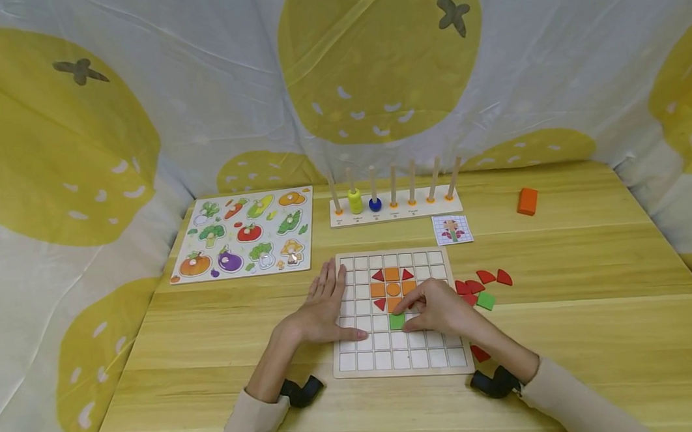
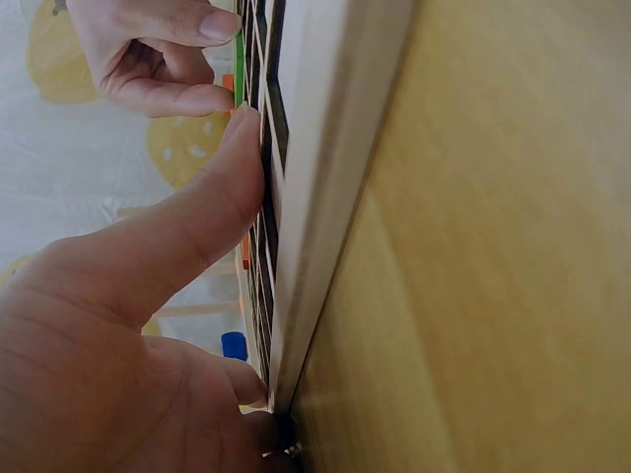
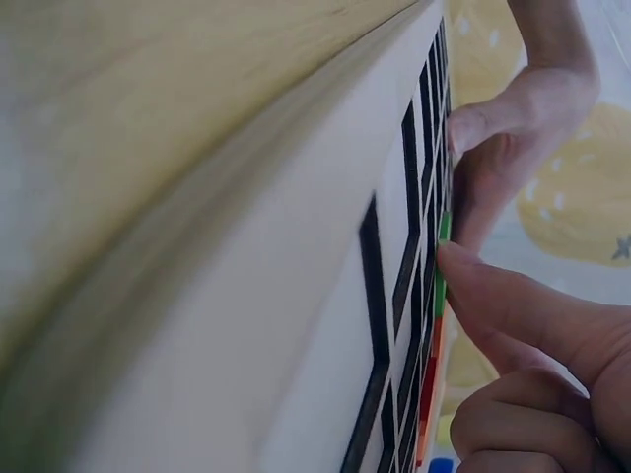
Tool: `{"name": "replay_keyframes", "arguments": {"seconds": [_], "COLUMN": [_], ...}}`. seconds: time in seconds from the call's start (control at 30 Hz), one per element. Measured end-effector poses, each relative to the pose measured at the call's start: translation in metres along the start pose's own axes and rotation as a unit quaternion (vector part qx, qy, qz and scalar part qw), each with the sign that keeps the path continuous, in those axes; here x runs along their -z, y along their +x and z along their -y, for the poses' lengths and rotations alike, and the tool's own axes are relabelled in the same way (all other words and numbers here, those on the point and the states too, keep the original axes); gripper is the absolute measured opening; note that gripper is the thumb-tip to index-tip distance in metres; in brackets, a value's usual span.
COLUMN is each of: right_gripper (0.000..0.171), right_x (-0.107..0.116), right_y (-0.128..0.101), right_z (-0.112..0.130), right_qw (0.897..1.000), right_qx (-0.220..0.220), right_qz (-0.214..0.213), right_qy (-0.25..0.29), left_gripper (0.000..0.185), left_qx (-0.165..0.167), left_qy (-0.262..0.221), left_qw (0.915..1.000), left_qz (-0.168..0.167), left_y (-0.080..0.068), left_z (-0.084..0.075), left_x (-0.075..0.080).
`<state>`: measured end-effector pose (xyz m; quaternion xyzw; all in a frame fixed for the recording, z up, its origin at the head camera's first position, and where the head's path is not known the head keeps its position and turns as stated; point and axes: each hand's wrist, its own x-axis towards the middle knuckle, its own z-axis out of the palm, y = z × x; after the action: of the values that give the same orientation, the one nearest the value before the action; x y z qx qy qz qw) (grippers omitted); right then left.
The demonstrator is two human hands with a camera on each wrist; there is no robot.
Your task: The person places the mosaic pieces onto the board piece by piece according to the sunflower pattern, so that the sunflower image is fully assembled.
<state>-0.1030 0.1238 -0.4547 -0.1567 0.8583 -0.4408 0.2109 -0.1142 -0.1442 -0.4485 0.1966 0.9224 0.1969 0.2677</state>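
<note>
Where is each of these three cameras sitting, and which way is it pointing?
Head: worn on the head, looking forward and down at the grid board; both forearms, left hand and right hand show.
Left wrist: low beside the board's edge, looking along it; the left thumb and palm fill the view.
Right wrist: skims the board from the opposite side; right fingers show.
Shared: all three see the green tile under the right hand's fingertips.

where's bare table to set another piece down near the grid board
Bare wood lies in front of the grid board, between the two wrists, and left of it below the vegetable puzzle. Right of the board it is crowded: red pieces and a green square. A wide free strip runs between those and the orange block.
</note>
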Motion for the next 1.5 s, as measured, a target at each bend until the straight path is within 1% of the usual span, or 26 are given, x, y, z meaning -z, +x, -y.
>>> {"name": "replay_keyframes", "arguments": {"seconds": [0.17,0.27,0.37,0.47,0.6,0.8,1.0,1.1,1.23,1.33,1.5], "right_gripper": [0.017,0.019,0.02,0.021,0.024,0.03,0.035,0.038,0.04,0.035,0.027], "right_x": [-0.001,0.002,0.01,0.024,0.047,0.079,0.102,0.106,0.107,0.106,0.11], "right_y": [0.0,-0.002,-0.007,-0.014,-0.024,-0.044,-0.06,-0.064,-0.064,-0.063,-0.065], "right_z": [-0.001,0.0,0.001,-0.003,-0.016,-0.047,-0.074,-0.08,-0.08,-0.081,-0.084], "right_qw": [1.0,1.0,1.0,1.0,1.0,0.999,0.998,0.997,0.998,0.998,0.999], "right_qx": [-0.008,-0.008,0.0,0.008,-0.001,-0.015,-0.039,-0.054,-0.054,-0.044,-0.035], "right_qz": [-0.003,0.006,0.019,0.014,-0.008,-0.043,-0.054,-0.048,-0.035,-0.035,-0.033], "right_qy": [0.001,0.007,0.014,0.009,-0.004,-0.007,0.0,0.003,-0.003,-0.014,-0.024], "left_gripper": [0.133,0.132,0.132,0.132,0.133,0.133,0.133,0.133,0.133,0.133,0.133], "left_qx": [-0.002,-0.003,-0.004,-0.003,-0.005,-0.005,-0.004,-0.005,-0.004,-0.005,-0.02], "left_qy": [-0.001,0.0,-0.002,-0.006,-0.008,-0.009,-0.01,-0.009,-0.008,-0.01,-0.027], "left_qw": [1.0,1.0,1.0,1.0,0.9999,0.9999,0.9999,0.9999,1.0,0.9999,0.9994], "left_qz": [-0.002,0.0,0.002,0.003,0.003,-0.001,-0.004,-0.004,-0.005,-0.005,-0.008], "left_y": [0.001,0.001,0.001,0.001,0.001,0.0,0.0,0.0,-0.001,-0.001,-0.003], "left_z": [-0.001,-0.002,-0.002,-0.001,0.001,0.002,0.001,0.001,0.001,0.0,0.0], "left_x": [0.0,0.0,0.0,0.0,-0.001,-0.002,-0.001,-0.001,-0.001,0.0,0.0]}}
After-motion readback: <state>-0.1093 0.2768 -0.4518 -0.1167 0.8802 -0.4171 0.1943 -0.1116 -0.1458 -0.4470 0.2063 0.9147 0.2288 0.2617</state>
